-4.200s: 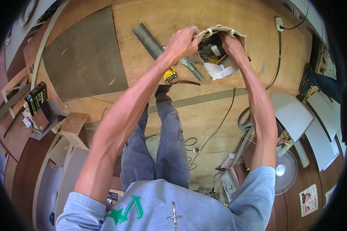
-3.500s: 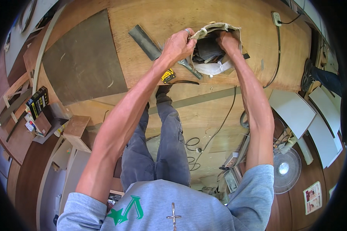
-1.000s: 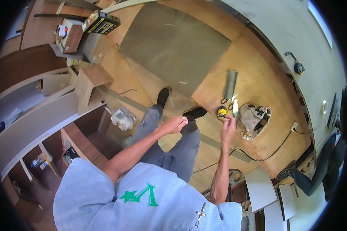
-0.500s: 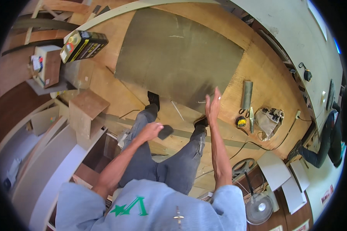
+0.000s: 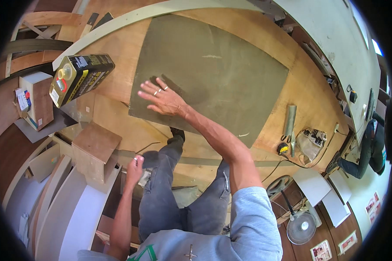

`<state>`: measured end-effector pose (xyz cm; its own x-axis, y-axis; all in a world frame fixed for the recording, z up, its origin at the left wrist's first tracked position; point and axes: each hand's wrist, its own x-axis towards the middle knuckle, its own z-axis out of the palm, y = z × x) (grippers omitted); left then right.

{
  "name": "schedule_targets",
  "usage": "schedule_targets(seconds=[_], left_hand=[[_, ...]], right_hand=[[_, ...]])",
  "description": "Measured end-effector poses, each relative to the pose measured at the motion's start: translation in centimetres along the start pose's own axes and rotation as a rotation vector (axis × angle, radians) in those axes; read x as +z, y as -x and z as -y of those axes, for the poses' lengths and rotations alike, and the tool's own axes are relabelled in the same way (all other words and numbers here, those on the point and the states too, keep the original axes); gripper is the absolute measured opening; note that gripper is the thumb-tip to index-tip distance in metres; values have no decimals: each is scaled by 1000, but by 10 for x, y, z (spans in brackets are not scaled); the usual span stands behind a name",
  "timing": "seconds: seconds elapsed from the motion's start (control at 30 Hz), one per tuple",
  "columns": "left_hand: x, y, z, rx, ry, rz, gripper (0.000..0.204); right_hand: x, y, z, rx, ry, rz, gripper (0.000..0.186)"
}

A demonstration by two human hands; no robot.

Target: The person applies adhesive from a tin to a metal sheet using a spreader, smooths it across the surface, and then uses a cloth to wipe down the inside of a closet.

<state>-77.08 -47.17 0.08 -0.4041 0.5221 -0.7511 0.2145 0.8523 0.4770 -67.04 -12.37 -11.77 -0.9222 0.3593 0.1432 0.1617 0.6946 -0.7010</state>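
A large dark grey-green sheet [image 5: 217, 65] lies flat on the plywood surface [image 5: 270, 135] before me. My right hand [image 5: 163, 100] is open over its left part, palm down and fingers spread, with a shadow beside it. Whether the palm touches the sheet I cannot tell. Lower left, near my knee, my left hand [image 5: 135, 170] is closed on a small dark flat piece [image 5: 150, 159], blurred by motion. A pale mark shows on the sheet's near right corner. A rectangular black and yellow metal can [image 5: 82, 80] stands left of the sheet.
On the right lie a grey roll [image 5: 290, 119], a tape measure [image 5: 283, 148], a slim tool [image 5: 293, 145], a cloth bag [image 5: 311, 145] and a cable [image 5: 270, 174]. A wooden box piece [image 5: 96, 145] stands left. A fan [image 5: 301, 227] is lower right; another person's legs [image 5: 363, 154] show far right.
My right hand has swung left from the sheet's near right edge to its left part. My left hand, still with the dark piece, has moved left and down. The view has shifted slightly.
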Motion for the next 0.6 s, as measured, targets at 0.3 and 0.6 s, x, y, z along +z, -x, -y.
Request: schedule_targets(seconds=[0.3, 0.6], left_hand=[[41, -11, -48, 132, 148, 46, 27], [9, -26, -79, 123, 151, 55, 26]], right_hand=[[-198, 173, -230, 1083, 810, -830, 56], [-131, 42, -172, 784, 616, -475, 67]])
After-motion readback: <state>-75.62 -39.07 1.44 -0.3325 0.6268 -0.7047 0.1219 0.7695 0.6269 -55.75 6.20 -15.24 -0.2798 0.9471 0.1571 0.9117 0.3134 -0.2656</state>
